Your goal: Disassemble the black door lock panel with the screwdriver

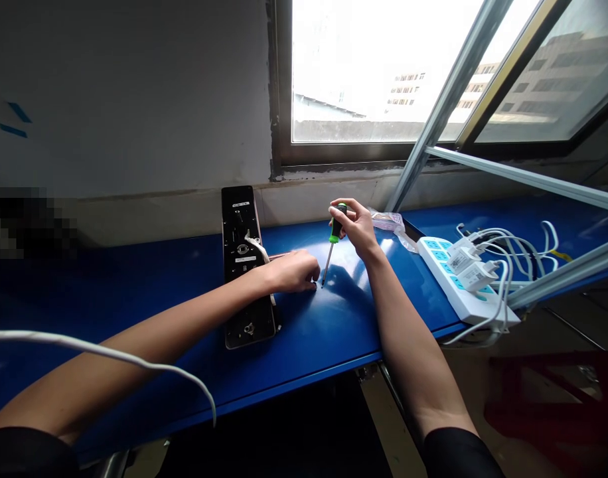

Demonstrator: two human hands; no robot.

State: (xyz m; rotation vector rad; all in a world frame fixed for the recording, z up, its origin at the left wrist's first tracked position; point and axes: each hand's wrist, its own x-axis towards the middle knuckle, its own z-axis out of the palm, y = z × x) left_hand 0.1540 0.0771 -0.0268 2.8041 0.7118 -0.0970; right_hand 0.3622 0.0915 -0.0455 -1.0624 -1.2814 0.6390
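A screwdriver (328, 257) with a black and green handle is gripped by my right hand (356, 226). It slants down, its tip at or just above the blue tabletop. My left hand (297, 271) rests low at the table beside that tip, fingers curled together; what they pinch, if anything, is hidden. Under my left forearm lies a long black panel (241, 219), resembling the back of a door lock, with fittings, small labels and a whitish cable (257, 248). My forearm covers its middle part.
A white power strip (451, 282) with white plugs and tangled cables stands at the right. A clear plastic bag (391, 222) lies behind my right hand. Metal frame bars (433, 119) rise by the window. A white cable (109, 353) crosses over my left forearm.
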